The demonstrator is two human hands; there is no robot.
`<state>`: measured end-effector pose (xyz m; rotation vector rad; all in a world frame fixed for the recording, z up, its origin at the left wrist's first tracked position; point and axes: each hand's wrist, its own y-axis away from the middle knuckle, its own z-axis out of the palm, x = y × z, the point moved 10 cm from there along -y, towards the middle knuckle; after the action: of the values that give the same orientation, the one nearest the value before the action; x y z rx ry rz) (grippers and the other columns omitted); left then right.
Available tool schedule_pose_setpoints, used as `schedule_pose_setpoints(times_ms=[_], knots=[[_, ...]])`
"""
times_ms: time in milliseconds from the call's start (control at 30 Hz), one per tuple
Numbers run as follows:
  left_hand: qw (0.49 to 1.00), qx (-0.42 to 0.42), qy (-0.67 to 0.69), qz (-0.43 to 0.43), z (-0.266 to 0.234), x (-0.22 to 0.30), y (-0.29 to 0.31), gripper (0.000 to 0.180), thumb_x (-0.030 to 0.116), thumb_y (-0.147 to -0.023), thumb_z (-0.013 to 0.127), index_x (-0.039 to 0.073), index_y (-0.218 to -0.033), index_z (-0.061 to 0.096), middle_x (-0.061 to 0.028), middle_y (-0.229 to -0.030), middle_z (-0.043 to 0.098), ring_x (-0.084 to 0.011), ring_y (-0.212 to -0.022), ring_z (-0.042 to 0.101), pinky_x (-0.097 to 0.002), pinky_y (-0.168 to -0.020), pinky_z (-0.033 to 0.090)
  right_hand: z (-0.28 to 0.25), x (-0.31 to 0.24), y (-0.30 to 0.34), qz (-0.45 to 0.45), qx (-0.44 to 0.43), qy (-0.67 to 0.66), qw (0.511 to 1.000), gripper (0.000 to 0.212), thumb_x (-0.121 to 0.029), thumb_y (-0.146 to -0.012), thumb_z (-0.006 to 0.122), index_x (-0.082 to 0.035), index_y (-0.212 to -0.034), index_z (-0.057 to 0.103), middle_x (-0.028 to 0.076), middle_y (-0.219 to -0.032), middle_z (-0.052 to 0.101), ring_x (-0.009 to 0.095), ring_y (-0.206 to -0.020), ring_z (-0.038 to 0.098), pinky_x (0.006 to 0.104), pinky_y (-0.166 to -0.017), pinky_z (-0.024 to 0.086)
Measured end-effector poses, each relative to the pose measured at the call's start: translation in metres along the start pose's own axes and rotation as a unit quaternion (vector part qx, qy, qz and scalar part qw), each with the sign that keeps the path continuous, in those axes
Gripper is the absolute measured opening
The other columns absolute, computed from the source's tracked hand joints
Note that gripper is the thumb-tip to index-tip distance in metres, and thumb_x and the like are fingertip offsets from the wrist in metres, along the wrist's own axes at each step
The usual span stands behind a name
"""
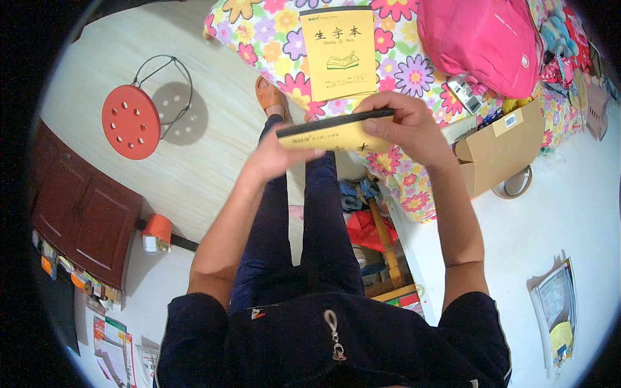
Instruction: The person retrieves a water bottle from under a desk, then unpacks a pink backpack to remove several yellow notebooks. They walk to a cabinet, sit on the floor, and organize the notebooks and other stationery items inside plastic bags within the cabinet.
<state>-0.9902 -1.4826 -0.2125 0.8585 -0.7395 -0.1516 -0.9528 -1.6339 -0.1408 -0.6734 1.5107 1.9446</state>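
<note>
Between my two hands is a stack of yellow exercise books point(339, 137) with a black spine, tilted so that the spine faces up and away from me. My left hand point(275, 154) is closed around its left end, slightly smeared by motion. On the right end, my right hand point(402, 126) grips with the thumb on the yellow cover and the fingers behind. Beyond them another yellow exercise book point(343, 84) with a dark top edge lies flat on the flowered bedspread point(262, 39). How many books I hold cannot be made out.
A pink backpack point(479, 42), a small white device point(464, 94) and an open cardboard box point(501, 152) stand to the right, near a roll of tape point(514, 183). On the left are a red round stool point(130, 123) and a dark wooden cabinet point(87, 210).
</note>
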Motion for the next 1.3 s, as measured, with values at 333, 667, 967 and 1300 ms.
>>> schedule_pose_setpoints(times_ms=[333,667,967,1300], knots=[[0.962,0.124,0.242,-0.038,-0.002,-0.078,0.033,0.031,0.003,-0.081,0.056,-0.003,-0.112,0.052,-0.0101,-0.108,0.059,-0.0165,-0.099,0.055,-0.0285,-0.086,0.042,-0.059,-0.017,-0.059,-0.332,0.335,0.585,0.660,0.028,-0.018,-0.081,0.059,-0.001,-0.104,0.056,0.014,-0.093,0.061,0.022,-0.080,0.060,0.0293,-0.072,0.046],[0.904,0.155,0.398,0.029,-0.037,-0.076,0.004,0.046,0.002,-0.075,0.060,-0.001,-0.118,0.045,-0.0125,-0.113,0.055,-0.0238,-0.103,0.054,-0.0349,-0.091,0.042,-0.070,-0.022,-0.123,-0.153,0.232,0.639,0.718,0.068,-0.015,-0.059,0.074,-0.001,-0.118,0.042,0.015,-0.123,0.041,0.032,-0.113,0.039,0.0404,-0.093,0.033],[0.875,0.202,0.425,0.111,-0.103,-0.077,0.000,0.040,0.001,-0.078,0.052,-0.002,-0.117,0.046,-0.0124,-0.114,0.055,-0.0239,-0.104,0.054,-0.0354,-0.091,0.041,-0.088,-0.009,-0.068,-0.094,0.094,0.224,0.965,0.023,-0.011,-0.080,0.061,-0.005,-0.102,0.058,0.000,-0.080,0.059,0.006,-0.071,0.053,0.0201,-0.061,0.043],[0.872,0.178,0.448,0.086,-0.048,-0.073,0.012,0.036,0.017,-0.087,0.041,-0.005,-0.114,0.048,-0.0166,-0.114,0.054,-0.0273,-0.100,0.056,-0.0378,-0.085,0.047,0.017,0.051,-0.075,-0.035,0.021,0.158,0.987,0.019,-0.014,-0.080,0.061,-0.004,-0.096,0.060,0.000,-0.064,0.051,0.004,-0.056,0.044,0.0207,-0.050,0.037]])
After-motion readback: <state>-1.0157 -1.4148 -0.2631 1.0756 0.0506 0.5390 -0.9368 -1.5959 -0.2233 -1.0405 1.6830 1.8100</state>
